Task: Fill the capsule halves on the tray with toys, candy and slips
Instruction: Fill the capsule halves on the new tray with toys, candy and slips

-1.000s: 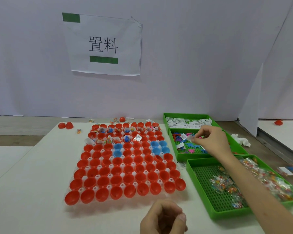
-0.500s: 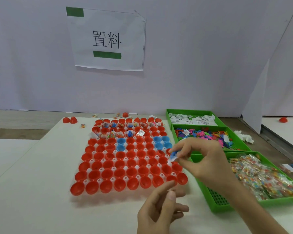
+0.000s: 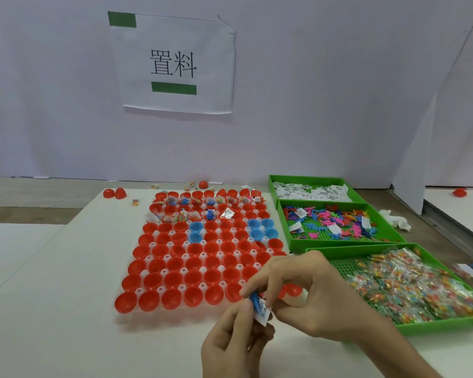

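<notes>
Together, the left hand (image 3: pixel 234 341) and right hand (image 3: pixel 311 294) are tightening their grip on a blue toy (image 3: pixel 254 299) and white slip (image 3: pixel 263 314), pinching both over the counter (image 3: pixel 52 309) at the capsule tray's (image 3: pixel 201 285) near right corner.

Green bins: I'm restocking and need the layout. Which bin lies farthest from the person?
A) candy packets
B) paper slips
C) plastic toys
B: the slips bin sits at the far end, beyond the toy bin and the candy bin.
</notes>
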Demonstrator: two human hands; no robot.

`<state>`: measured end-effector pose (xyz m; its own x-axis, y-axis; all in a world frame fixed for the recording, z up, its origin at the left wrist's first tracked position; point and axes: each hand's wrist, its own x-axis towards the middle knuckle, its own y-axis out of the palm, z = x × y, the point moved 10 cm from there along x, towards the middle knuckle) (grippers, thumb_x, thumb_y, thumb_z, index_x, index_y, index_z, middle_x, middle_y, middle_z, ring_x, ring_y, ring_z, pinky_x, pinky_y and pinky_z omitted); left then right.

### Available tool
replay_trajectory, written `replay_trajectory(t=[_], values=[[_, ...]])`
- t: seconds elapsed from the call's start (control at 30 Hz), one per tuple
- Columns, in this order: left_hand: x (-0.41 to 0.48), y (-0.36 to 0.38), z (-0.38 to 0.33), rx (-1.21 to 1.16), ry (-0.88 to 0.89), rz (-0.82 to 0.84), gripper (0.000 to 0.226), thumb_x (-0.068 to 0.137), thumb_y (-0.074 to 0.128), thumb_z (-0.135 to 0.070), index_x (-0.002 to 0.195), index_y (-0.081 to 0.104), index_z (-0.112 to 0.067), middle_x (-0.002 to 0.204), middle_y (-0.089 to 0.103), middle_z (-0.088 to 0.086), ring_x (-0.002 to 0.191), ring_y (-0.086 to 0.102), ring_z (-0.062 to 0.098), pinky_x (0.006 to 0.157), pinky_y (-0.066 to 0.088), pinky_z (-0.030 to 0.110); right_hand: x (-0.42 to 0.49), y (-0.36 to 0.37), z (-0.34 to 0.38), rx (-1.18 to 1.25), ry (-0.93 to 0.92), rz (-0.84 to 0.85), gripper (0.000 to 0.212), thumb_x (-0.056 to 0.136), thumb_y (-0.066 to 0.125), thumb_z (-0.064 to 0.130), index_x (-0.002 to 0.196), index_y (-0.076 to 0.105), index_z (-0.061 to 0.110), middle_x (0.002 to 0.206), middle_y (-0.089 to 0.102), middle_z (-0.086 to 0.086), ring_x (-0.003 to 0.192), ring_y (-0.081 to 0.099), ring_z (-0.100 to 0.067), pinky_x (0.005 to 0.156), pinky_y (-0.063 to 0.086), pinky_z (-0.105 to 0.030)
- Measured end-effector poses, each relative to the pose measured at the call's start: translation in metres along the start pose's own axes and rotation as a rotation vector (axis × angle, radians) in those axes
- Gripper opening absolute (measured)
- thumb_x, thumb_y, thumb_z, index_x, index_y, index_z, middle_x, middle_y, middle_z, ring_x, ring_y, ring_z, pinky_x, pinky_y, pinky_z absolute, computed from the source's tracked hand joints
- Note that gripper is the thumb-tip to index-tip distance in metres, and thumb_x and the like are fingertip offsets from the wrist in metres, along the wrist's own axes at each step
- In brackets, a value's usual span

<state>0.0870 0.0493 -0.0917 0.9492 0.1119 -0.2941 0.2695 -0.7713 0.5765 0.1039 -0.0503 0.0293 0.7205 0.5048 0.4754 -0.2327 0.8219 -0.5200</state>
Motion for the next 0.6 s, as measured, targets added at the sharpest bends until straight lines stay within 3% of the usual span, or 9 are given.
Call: replay_trajectory(t=[0.13,0.23,0.33,0.47,0.53,0.6], values=[[0.0,0.001,0.002,-0.005,-0.021,0.014,0.033,0.087,0.059,-0.001,0.062,0.078,-0.011,0.054,0.063,0.019,0.044,0.063,0.02,0.045,0.054,0.026,-0.001,-0.001,-0.005,0.052,0.078,0.037,0.051,0.065,0.045,-0.02,0.097,0.074,0.006,0.099,0.075,0.001,0.099,0.071,-0.018,0.084,0.053,-0.022],[-0.002,0.002,0.004,0.011,-0.041,0.038,0.03,0.086,0.059,0.0,0.068,0.08,-0.013,0.06,0.066,0.021,0.049,0.066,0.023,0.047,0.055,0.025,-0.001,-0.002,-0.006,0.074,0.1,0.052,0.057,0.063,0.041,-0.019,0.102,0.074,0.007,0.101,0.076,0.0,0.102,0.07,-0.022,0.089,0.055,-0.032],[-0.005,0.004,0.004,0.012,-0.052,0.058,0.028,0.083,0.06,-0.001,0.07,0.08,-0.014,0.066,0.07,0.021,0.052,0.068,0.023,0.049,0.055,0.024,0.0,-0.027,-0.011,0.079,0.133,-0.073,0.051,0.074,0.048,-0.018,0.106,0.074,0.013,0.105,0.076,-0.001,0.098,0.071,-0.023,0.086,0.058,-0.034],[-0.005,0.008,0.004,0.014,-0.04,0.094,0.033,0.084,0.057,0.005,0.068,0.08,-0.014,0.07,0.072,0.02,0.054,0.07,0.023,0.049,0.056,0.023,-0.021,-0.11,-0.041,-0.071,0.294,-0.425,0.032,0.094,0.055,-0.006,0.094,0.076,0.019,0.091,0.076,-0.001,0.082,0.071,-0.017,0.076,0.057,-0.026],[-0.005,0.011,0.005,0.016,-0.046,0.118,0.035,0.083,0.056,0.006,0.068,0.08,-0.013,0.075,0.074,0.019,0.057,0.071,0.023,0.049,0.056,0.023,-0.039,-0.134,-0.07,-0.306,0.497,-0.371,0.027,0.096,0.059,0.004,0.089,0.076,0.024,0.083,0.075,0.004,0.079,0.069,-0.019,0.079,0.058,-0.035],[-0.006,0.012,0.005,0.022,-0.053,0.139,0.032,0.082,0.056,0.007,0.069,0.08,-0.009,0.078,0.074,0.02,0.06,0.072,0.025,0.05,0.056,0.024,-0.059,-0.133,-0.103,-0.47,0.719,-0.124,0.016,0.093,0.068,0.019,0.085,0.075,0.031,0.079,0.074,0.011,0.077,0.069,-0.013,0.077,0.057,-0.03]])
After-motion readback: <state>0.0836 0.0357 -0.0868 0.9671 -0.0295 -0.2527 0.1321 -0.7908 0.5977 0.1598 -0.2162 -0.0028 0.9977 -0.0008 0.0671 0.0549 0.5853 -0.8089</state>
